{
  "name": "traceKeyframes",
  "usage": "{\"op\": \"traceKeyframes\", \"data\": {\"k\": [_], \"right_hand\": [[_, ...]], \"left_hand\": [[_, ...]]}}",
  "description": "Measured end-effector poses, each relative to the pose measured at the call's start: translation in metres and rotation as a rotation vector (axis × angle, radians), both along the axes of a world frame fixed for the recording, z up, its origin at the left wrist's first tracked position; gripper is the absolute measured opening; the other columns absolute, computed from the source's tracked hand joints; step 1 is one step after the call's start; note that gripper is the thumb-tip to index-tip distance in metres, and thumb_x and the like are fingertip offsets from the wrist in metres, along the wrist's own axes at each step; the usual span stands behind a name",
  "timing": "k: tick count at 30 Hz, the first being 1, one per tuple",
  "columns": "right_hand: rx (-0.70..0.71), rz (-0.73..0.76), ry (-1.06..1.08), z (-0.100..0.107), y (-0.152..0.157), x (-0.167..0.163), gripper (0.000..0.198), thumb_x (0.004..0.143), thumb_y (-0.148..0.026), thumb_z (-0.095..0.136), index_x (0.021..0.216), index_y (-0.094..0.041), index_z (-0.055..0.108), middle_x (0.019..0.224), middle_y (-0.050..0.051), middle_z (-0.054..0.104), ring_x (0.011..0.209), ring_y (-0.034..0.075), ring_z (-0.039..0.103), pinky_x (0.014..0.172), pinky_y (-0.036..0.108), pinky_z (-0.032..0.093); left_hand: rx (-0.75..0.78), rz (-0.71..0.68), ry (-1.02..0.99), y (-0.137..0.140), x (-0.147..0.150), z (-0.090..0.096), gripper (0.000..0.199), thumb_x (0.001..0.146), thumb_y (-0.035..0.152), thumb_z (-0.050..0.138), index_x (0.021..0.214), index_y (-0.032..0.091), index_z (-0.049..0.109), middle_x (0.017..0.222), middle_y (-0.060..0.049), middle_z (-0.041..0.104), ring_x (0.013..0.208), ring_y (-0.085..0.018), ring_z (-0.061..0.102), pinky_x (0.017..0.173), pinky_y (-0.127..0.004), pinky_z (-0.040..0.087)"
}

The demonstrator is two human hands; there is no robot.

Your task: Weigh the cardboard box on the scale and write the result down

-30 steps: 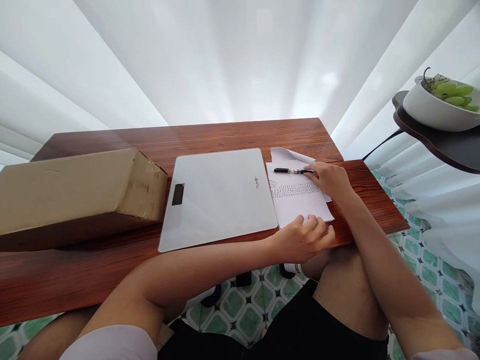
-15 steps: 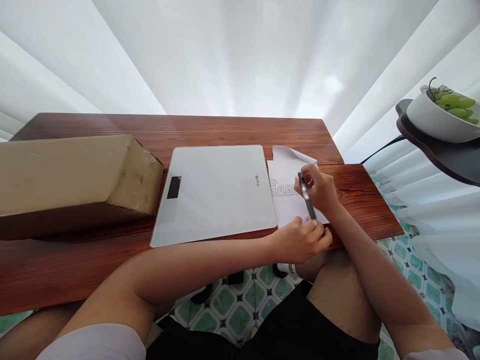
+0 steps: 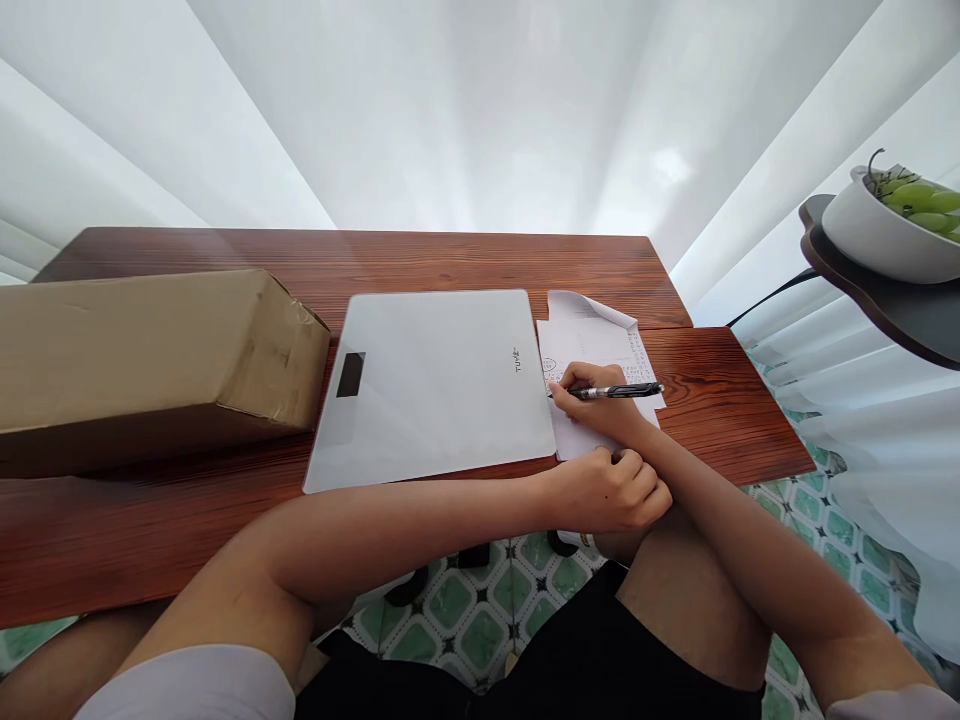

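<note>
My right hand [image 3: 596, 398] is closed round a black pen [image 3: 626, 391], gripped low near its tip. The pen lies almost level, its tip at the left side of a sheet of paper [image 3: 581, 325] with rows of small handwriting. My left hand [image 3: 611, 490] is curled shut at the table's front edge, just below the paper and against my right forearm. Something small and dark shows between its thumb and fingers, too little to name. Part of the paper is hidden under my right hand.
A flat white glass panel like a bathroom scale [image 3: 435, 390] lies left of the paper. Beyond it, a cardboard box [image 3: 150, 350] sits on the wooden table [image 3: 420, 255]. At right, a white bowl [image 3: 885, 240] of green grapes stands on a dark stand [image 3: 862, 285].
The pen has come away from my left hand. My right hand has lowered to the paper, turning the pen from steep to nearly level. My left fingers have curled in tighter.
</note>
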State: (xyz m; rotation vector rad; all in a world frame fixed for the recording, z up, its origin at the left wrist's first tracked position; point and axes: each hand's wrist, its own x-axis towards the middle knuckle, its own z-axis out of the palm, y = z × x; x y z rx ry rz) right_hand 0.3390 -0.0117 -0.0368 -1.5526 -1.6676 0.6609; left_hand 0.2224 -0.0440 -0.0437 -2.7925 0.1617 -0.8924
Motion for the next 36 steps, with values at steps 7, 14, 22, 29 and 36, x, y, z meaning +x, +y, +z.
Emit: {"op": "traceKeyframes", "data": {"k": [7,14,22,29,36], "right_hand": [[-0.048,-0.005,-0.016,-0.0007,-0.0004,-0.0035,0.030,0.092,-0.033,0.049,0.065,-0.023,0.043,0.044,-0.007,0.052,0.042,0.012,0.051,0.055,0.027,0.041],[-0.050,0.005,-0.036,-0.0036,0.0019,-0.0031,0.029,0.093,-0.031,0.048,0.066,-0.023,0.043,0.046,-0.008,0.051,0.043,0.011,0.048,0.056,0.027,0.039],[-0.033,0.022,-0.023,-0.0034,0.0018,-0.0032,0.031,0.091,-0.026,0.050,0.062,-0.022,0.041,0.045,-0.008,0.049,0.044,0.010,0.045,0.054,0.027,0.038],[-0.059,0.024,0.049,-0.0048,0.0020,-0.0017,0.032,0.093,-0.028,0.048,0.063,-0.023,0.040,0.044,-0.008,0.052,0.041,0.010,0.051,0.052,0.025,0.041],[-0.065,0.030,0.047,-0.0046,0.0033,-0.0023,0.032,0.093,-0.026,0.048,0.063,-0.023,0.040,0.044,-0.008,0.052,0.041,0.010,0.050,0.053,0.026,0.041]], "left_hand": [[0.001,0.002,-0.029,-0.0002,0.0003,-0.0008,0.015,0.090,0.008,0.050,0.077,0.016,0.051,0.064,0.000,0.049,0.054,-0.013,0.045,0.044,-0.028,0.016],[-0.013,-0.009,-0.036,0.0000,0.0011,-0.0021,0.014,0.089,0.008,0.050,0.077,0.015,0.051,0.065,0.000,0.051,0.055,-0.013,0.047,0.043,-0.028,0.020],[-0.008,-0.002,-0.081,0.0001,0.0018,-0.0022,0.015,0.088,0.009,0.052,0.074,0.016,0.049,0.064,0.001,0.050,0.055,-0.013,0.047,0.044,-0.027,0.025],[0.003,0.002,-0.073,0.0007,0.0009,-0.0009,0.014,0.089,0.008,0.050,0.077,0.015,0.050,0.065,0.000,0.050,0.055,-0.013,0.046,0.045,-0.027,0.022],[0.014,0.013,-0.094,0.0003,0.0013,-0.0009,0.014,0.089,0.008,0.051,0.077,0.015,0.050,0.065,0.001,0.047,0.055,-0.012,0.045,0.045,-0.028,0.018]]}}
